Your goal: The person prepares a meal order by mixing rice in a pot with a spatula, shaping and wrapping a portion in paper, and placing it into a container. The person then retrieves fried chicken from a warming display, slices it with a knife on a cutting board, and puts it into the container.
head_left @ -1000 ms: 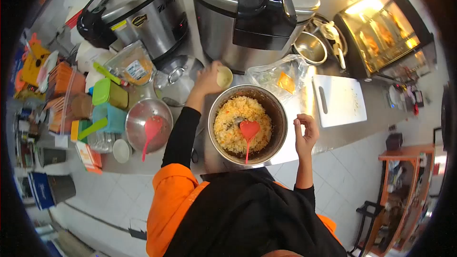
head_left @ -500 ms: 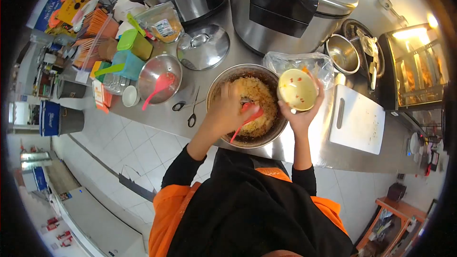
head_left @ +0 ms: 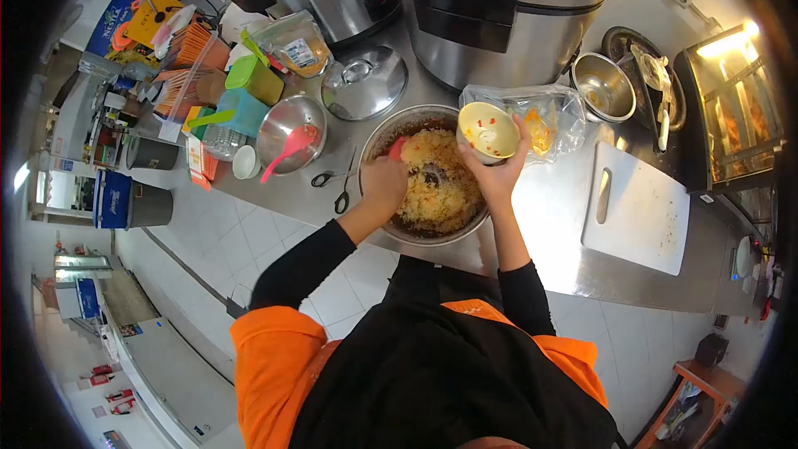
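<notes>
A deep metal pot (head_left: 432,239) of cooked rice (head_left: 436,179) with orange bits stands at the counter's front edge. Over the pot's left side, my left hand (head_left: 385,183) is closed round the handle of a red spatula (head_left: 398,148), whose head shows at the rice's upper left. My right hand (head_left: 500,168) grips a small cream bowl (head_left: 489,130) above the pot's right rim. The bowl is tilted, with a few red bits inside. Behind the bowl lies a clear plastic bag (head_left: 557,120) with something orange in it.
Scissors (head_left: 337,187), a metal bowl (head_left: 278,125) with a pink spoon, and a lid (head_left: 363,83) lie left. Two large cookers (head_left: 515,41) stand behind. A white cutting board (head_left: 638,208), a small metal bowl (head_left: 603,86) and a lit display case (head_left: 731,100) are at the right.
The cream bowl went from my left hand to my right hand, which lifted it beside the pot. My left hand moved over the pot and took hold of the red spatula, shifting it up and left.
</notes>
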The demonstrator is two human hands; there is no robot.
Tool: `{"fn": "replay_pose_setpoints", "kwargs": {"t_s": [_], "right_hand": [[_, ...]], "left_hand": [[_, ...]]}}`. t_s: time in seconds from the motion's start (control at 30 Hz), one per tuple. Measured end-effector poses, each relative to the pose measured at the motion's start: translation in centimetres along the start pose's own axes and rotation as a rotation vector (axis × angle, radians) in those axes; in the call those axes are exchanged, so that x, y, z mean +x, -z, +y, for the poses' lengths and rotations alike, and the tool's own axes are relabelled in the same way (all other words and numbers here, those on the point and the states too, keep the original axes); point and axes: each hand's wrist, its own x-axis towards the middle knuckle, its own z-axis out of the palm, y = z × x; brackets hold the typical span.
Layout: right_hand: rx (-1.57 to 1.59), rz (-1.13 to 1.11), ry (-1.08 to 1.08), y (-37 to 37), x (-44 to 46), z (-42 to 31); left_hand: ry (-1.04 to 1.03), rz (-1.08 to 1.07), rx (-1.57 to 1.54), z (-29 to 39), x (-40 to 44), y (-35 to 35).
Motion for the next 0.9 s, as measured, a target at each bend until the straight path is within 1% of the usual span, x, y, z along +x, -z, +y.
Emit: {"fn": "replay_pose_setpoints", "kwargs": {"t_s": [0.1, 0.13, 0.2, 0.23, 0.27, 0.3, 0.37, 0.4, 0.47, 0.5, 0.53, 0.57, 0.63, 0.67, 0.73, 0.77, 0.8, 0.83, 0.87, 0.9], "right_hand": [[0.119, 0.318, 0.045, -0.6, -0.4, 0.5], [0.128, 0.309, -0.009, -0.7, -0.4, 0.1], [0.028, 0.237, -0.035, -0.6, -0.1, 0.4], [-0.022, 0.201, -0.05, -0.5, -0.1, 0.5], [-0.005, 0.201, -0.078, -0.4, 0.1, 0.3], [0.031, 0.243, -0.068, -0.4, 0.2, 0.6], [0.101, 0.318, -0.057, -0.7, -0.1, 1.3], [0.053, 0.315, -0.033, -0.7, -0.3, 1.4], [-0.039, 0.305, 0.017, -0.8, -0.5, 1.2], [-0.005, 0.269, -0.016, -0.7, -0.5, 1.0], [0.031, 0.237, -0.048, -0.6, -0.4, 0.8], [0.068, 0.208, -0.075, -0.4, -0.1, 0.8], [-0.005, 0.106, -0.089, 0.3, 1.3, 1.9], [-0.041, 0.053, -0.099, 0.3, 1.6, 1.9], [-0.203, -0.046, -0.018, 0.3, 2.1, 0.6], [-0.283, -0.095, 0.027, 0.2, 2.6, 0.1], [-0.287, -0.058, 0.014, -0.2, 2.1, 0.9], [-0.289, -0.039, -0.021, -0.4, 2.0, 0.7], [-0.291, -0.02, -0.059, -0.6, 1.9, 0.1], [-0.293, 0.0, -0.094, -0.7, 1.8, -0.1]], "left_hand": [[0.051, 0.111, -0.291, 0.5, 1.4, -0.6], [0.036, 0.124, -0.34, 1.0, 2.1, -1.3], [0.008, 0.138, -0.437, 2.4, 3.1, -2.9], [-0.027, 0.099, -0.436, 3.2, 3.2, -2.7], [-0.064, 0.061, -0.436, 4.2, 3.1, -2.1], [-0.099, 0.024, -0.437, 4.9, 3.0, -1.4], [-0.2, -0.013, -0.41, 5.5, 1.4, -0.2], [-0.248, -0.033, -0.394, 5.6, 0.8, 0.3], [-0.35, -0.054, -0.32, 3.4, 1.0, 1.6], [-0.401, -0.067, -0.284, 1.9, 1.4, 2.1], [-0.394, -0.042, -0.126, 0.2, 2.6, 2.6], [-0.388, -0.013, 0.034, -1.4, 4.3, 3.2], [-0.41, 0.208, 0.011, -3.6, 7.4, 2.8], [-0.437, 0.259, 0.088, -3.7, 8.2, 2.2], [-0.489, 0.36, 0.244, -3.8, 9.1, 1.2], [-0.487, 0.251, 0.214, -3.6, 8.1, 2.3], [-0.486, 0.139, 0.183, -3.5, 6.5, 3.2], [-0.486, 0.024, 0.151, -3.3, 5.4, 4.5], [-0.538, -0.208, 0.124, -3.8, 5.3, 5.5], [-0.531, -0.281, 0.053, -3.6, 5.0, 4.7]]}}
